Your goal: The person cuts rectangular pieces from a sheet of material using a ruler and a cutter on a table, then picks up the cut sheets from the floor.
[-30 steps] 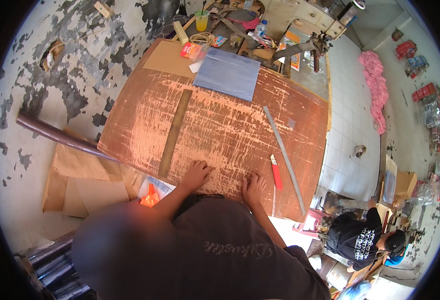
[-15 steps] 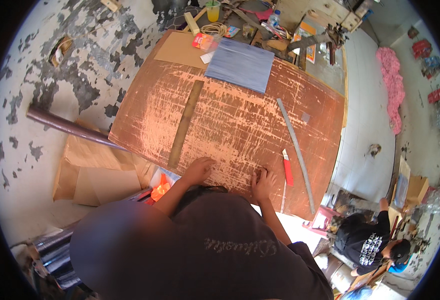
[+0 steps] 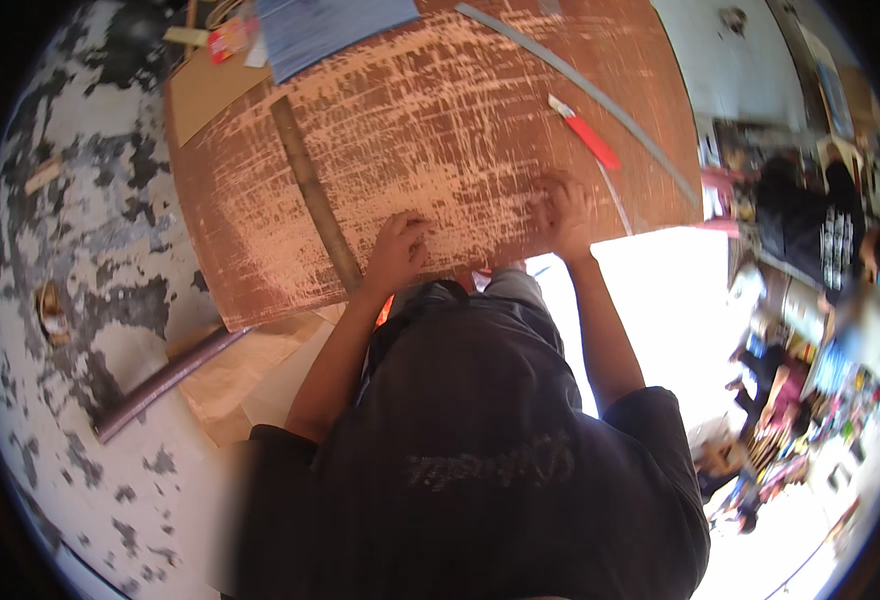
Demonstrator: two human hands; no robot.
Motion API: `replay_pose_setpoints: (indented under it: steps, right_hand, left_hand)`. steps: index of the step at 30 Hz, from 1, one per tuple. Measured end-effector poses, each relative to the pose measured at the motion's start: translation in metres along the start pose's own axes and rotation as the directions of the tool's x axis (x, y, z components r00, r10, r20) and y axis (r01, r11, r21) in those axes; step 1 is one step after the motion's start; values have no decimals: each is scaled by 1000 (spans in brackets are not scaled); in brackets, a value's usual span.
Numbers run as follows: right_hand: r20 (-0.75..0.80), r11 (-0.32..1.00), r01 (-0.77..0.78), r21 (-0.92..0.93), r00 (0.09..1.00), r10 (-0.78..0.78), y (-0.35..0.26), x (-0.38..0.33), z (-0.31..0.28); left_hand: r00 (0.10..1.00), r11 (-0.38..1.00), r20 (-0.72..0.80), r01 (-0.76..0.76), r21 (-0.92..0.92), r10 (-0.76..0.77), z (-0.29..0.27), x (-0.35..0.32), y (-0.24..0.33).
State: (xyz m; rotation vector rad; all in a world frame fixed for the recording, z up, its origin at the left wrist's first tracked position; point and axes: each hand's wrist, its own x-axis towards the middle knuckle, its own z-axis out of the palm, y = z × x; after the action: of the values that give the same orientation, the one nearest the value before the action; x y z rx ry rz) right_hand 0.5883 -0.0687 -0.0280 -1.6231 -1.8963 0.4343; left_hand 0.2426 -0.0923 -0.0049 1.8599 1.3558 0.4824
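Note:
My left hand rests on the near edge of a scratched reddish-brown work board, its fingers loosely bent and holding nothing. Further right, my right hand lies on the same board with fingers apart and nothing in them. A red utility knife lies just beyond that hand, its pale tip pointing away from me. Beside the knife runs a long grey metal strip, like a ruler. A dark brown flat strip lies to the left of my left hand.
At the far side are a blue-grey sheet, brown cardboard and a small red packet. A dark tube and brown paper lie on the left. Other people, one in a black shirt, are at the right.
The view has swung, so the board appears turned and shifted upward, with more people visible at right. Both hands remain on the board near its edge; the right hand's fingers look more spread.

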Motion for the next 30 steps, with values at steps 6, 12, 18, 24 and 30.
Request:
replay_pose_setpoints:
  steps: [6,12,18,24,30]
  right_hand:
    - [-578,830,-554,-62,698,423,2,-144,-8]
    - [-139,104,-974,-201,134,981,14,-365,64]
    - [49,-60,-998,-21,-61,997,-91,-464,186]
    - [256,-165,-970,177,-117,960,-151,-536,264]
    - [219,-222,-926,305,-158,963,-216,-564,266]
  left_hand:
    - [976,1000,216,-25,6,23,-18,-21,-15]
    - [871,964,465,-239,116,160,-24,-20,-34]
    - [778,833,592,-460,308,211,-33,-9,-49]
    - [740,757,623,-552,348,253,-27,-19,-42]
    - [696,745,700,-551,377,160,-22,-20,-37]
